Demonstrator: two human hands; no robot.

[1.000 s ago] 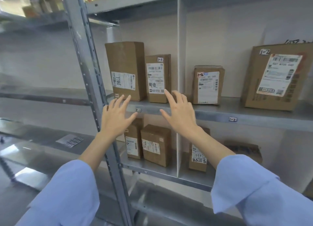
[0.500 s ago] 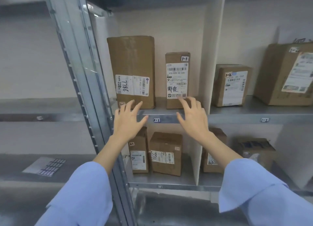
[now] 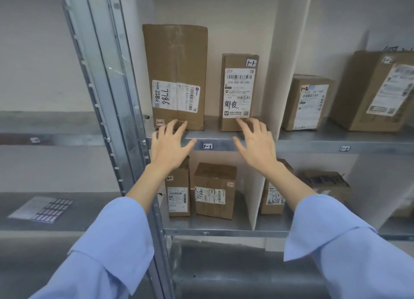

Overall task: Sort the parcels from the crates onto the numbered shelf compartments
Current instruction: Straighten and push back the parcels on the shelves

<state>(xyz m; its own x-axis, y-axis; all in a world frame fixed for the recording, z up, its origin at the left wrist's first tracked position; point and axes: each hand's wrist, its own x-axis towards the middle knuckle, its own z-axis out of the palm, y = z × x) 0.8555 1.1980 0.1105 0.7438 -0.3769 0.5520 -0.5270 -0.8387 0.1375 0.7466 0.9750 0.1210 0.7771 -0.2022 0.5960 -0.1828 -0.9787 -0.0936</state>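
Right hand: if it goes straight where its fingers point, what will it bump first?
Most likely the small box, low down; the right hand looks nearly on it, but depth is unclear.

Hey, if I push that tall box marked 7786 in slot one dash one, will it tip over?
The tall box stands on end, so a high push could probably tip it. A low push likely slides it, since the metal shelf looks smooth. Its cardboard looks creased but stiff.

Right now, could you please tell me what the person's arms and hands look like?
The left hand and right hand are bare, without gloves. The left sleeve and right sleeve are loose, light blue, with wide flared cuffs that leave the forearms uncovered.
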